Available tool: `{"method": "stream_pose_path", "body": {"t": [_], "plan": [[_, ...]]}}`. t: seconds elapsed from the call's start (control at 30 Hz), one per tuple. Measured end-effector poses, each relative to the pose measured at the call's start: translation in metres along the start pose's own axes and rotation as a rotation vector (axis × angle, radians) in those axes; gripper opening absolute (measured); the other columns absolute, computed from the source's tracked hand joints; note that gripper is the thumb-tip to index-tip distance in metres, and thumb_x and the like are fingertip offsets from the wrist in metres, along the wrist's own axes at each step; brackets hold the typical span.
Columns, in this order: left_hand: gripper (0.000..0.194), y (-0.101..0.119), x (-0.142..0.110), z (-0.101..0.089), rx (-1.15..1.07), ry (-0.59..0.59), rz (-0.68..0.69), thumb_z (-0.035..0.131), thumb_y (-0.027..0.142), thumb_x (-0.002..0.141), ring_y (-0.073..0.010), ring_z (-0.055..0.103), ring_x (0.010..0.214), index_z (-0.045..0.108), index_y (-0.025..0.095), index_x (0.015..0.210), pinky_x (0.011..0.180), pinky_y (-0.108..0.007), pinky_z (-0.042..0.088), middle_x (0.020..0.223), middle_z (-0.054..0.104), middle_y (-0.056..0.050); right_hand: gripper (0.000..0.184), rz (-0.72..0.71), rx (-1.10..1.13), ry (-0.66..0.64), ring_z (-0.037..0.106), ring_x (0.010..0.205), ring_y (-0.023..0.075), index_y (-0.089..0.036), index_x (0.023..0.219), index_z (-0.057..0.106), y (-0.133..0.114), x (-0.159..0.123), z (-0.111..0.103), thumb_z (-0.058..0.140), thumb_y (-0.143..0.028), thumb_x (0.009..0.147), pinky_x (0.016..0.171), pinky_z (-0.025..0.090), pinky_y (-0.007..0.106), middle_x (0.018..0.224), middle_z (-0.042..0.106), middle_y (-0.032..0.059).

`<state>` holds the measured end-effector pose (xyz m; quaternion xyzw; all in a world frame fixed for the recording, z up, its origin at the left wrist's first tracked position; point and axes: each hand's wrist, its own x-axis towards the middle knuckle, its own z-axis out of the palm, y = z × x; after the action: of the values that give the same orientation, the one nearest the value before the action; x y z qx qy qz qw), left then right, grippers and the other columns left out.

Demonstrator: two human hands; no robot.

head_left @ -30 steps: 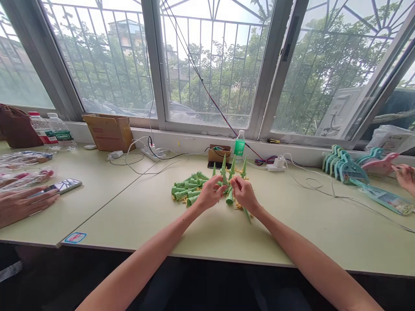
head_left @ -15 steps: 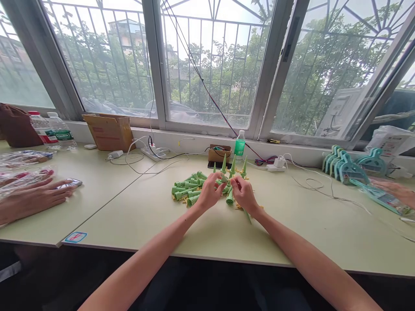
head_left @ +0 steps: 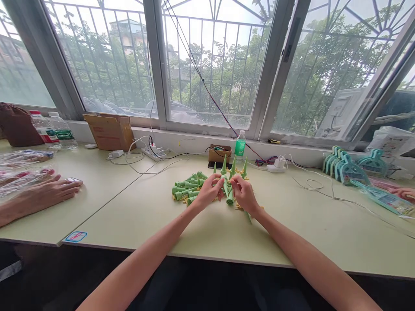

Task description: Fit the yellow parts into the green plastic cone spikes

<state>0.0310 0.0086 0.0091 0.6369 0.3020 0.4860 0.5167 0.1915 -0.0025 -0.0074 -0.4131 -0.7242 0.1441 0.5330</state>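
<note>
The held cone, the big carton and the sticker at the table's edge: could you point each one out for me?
Held cone [head_left: 226, 186], head view: on its tapering side.
Big carton [head_left: 109, 134], head view: on its front wall.
Sticker [head_left: 76, 236], head view: on its printed middle.

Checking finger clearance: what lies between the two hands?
Head view: a green spike, held by the left hand, fills part of the gap to the right hand; a green cone shows just below.
</note>
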Motion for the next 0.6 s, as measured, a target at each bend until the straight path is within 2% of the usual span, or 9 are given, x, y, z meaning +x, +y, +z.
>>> {"method": "stream_pose_path", "body": {"t": [0.23, 0.4, 0.6], "plan": [[0.042, -0.01, 0.002, -0.006, 0.135, -0.007, 0.1, 0.059, 0.053, 0.082, -0.0066, 0.054, 0.044, 0.046, 0.021, 0.105, 0.037, -0.02, 0.042, 0.082, 0.051, 0.002, 0.028, 0.044, -0.013, -0.028, 0.043, 0.049, 0.0118, -0.021, 0.081, 0.049, 0.003, -0.001, -0.001, 0.041, -0.042, 0.096, 0.052, 0.035, 0.023, 0.055, 0.044, -0.0042], [0.038, -0.008, -0.001, -0.005, 0.284, 0.05, 0.145, 0.058, 0.05, 0.083, -0.0055, 0.052, 0.047, 0.05, 0.022, 0.107, 0.037, -0.019, 0.039, 0.095, 0.053, -0.003, 0.029, 0.078, -0.015, -0.041, 0.043, 0.048, 0.0118, -0.021, 0.08, 0.048, 0.003, -0.001, -0.001, 0.04, -0.043, 0.096, 0.051, 0.035, 0.023, 0.053, 0.046, -0.0043], [0.03, -0.001, -0.005, 0.0, 0.389, 0.093, 0.236, 0.057, 0.043, 0.084, -0.0064, 0.044, 0.045, 0.056, 0.019, 0.103, 0.043, -0.019, 0.038, 0.067, 0.053, 0.002, 0.032, 0.11, 0.007, -0.044, 0.043, 0.046, 0.012, -0.021, 0.076, 0.046, 0.003, -0.001, 0.0, 0.038, -0.046, 0.096, 0.05, 0.034, 0.024, 0.052, 0.046, -0.0044]]}}
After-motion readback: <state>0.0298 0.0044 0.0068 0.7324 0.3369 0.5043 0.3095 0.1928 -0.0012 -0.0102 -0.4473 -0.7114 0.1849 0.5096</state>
